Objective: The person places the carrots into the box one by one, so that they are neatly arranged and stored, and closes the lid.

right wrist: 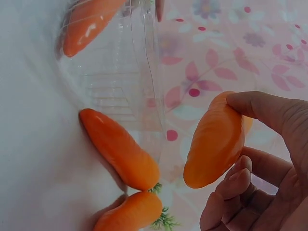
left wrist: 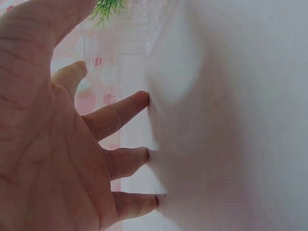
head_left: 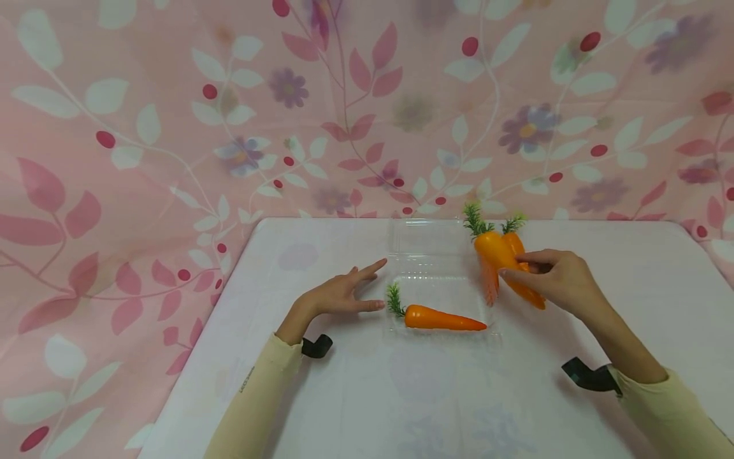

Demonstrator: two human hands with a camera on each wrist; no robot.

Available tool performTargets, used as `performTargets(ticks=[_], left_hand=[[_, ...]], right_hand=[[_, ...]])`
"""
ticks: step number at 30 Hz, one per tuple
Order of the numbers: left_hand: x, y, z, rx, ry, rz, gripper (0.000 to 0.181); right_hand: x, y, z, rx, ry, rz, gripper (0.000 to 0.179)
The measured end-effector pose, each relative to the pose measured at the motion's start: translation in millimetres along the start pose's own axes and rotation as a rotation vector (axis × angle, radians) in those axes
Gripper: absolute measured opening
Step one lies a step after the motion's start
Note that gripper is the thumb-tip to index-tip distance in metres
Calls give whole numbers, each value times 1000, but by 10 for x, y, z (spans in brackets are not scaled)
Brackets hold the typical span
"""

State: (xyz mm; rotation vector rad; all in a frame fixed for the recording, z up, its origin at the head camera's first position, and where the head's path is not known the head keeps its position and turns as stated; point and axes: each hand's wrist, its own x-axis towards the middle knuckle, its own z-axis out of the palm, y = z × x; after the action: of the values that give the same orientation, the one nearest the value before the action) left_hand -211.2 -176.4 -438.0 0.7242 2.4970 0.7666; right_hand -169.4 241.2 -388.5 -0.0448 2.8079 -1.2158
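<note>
- Pinching a carrot [right wrist: 215,142] between thumb and curled fingers, the right hand [head_left: 559,280] sits right of centre in the head view; the right wrist view shows the thumb on the far end of this carrot and the fingertips [right wrist: 239,169] under it.
- In the head view the held carrot cannot be told apart from the two upright carrots [head_left: 497,254] at the hand, which overlap each other just left of the knuckles, at the right edge of the clear plastic container [head_left: 427,255].
- In the right wrist view the held carrot is clear of the table; two more carrots lie at lower left, leaf ends together.
- A lone carrot [head_left: 444,319] lies flat in the near part of the container, centre of the head view, leaves to the left and tip to the right.
- The left hand [head_left: 341,294] is spread flat, fingers straight, holding nothing. Its fingertips [left wrist: 144,98] press on the white table cover [head_left: 436,395]; the index finger points at the container's left edge, and the thumb tip is just beside the lone carrot's leaves.
- Appearance: all carrots are glossy orange and tapered, with short green plastic tufts; the held one shows fine cross ridges.
- The container is transparent and ribbed, with its lid open toward the pink floral backdrop [head_left: 172,127].
- Writing: small print runs along the left sleeve [head_left: 246,379], too small to read.
</note>
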Motion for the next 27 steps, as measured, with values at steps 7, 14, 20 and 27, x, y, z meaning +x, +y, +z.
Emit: performTargets(ticks=[7, 14, 20, 27], left_hand=[[-10, 9, -10, 3, -3, 0, 93], [0, -3, -9, 3, -1, 6, 93], [13, -21, -3, 3, -6, 1, 93], [19, -36, 4, 4, -5, -1, 93]], right_hand=[[-9, -52, 42, -6, 3, -39, 71], [1, -92, 92, -13, 6, -75, 67], [7, -120, 125, -24, -2, -95, 66], [12, -170, 154, -24, -9, -129, 62]])
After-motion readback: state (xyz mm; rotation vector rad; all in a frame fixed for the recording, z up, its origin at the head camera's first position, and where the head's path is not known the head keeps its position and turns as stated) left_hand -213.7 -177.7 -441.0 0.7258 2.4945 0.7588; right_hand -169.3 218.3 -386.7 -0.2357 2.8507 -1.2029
